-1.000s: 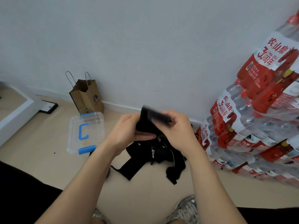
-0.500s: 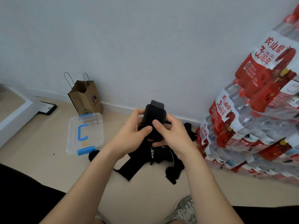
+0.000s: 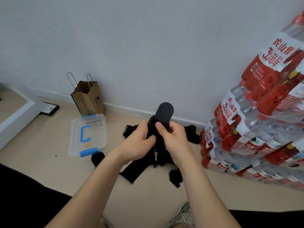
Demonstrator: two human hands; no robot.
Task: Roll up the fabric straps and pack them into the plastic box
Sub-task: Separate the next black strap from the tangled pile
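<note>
Two hands meet above the floor (image 3: 41, 162) and both grip one black strap (image 3: 164, 112). The left hand (image 3: 136, 147) has its fingers curled around the lower part, and the right hand (image 3: 176, 139) pinches it with the thumb on top. The rounded end of the strap stands up above the fingers. Under the hands a pile of black straps (image 3: 156, 159) lies on the floor; how many they are I cannot tell. One clear plastic box (image 3: 98, 127), lid on, with blue clips, sits to the left of the pile. One small black bundle (image 3: 97, 157) touches its near edge. One brown paper bag (image 3: 89, 99) stands behind the box, against the wall. Stacked packs of water bottles (image 3: 255, 129) are on the right.
</note>
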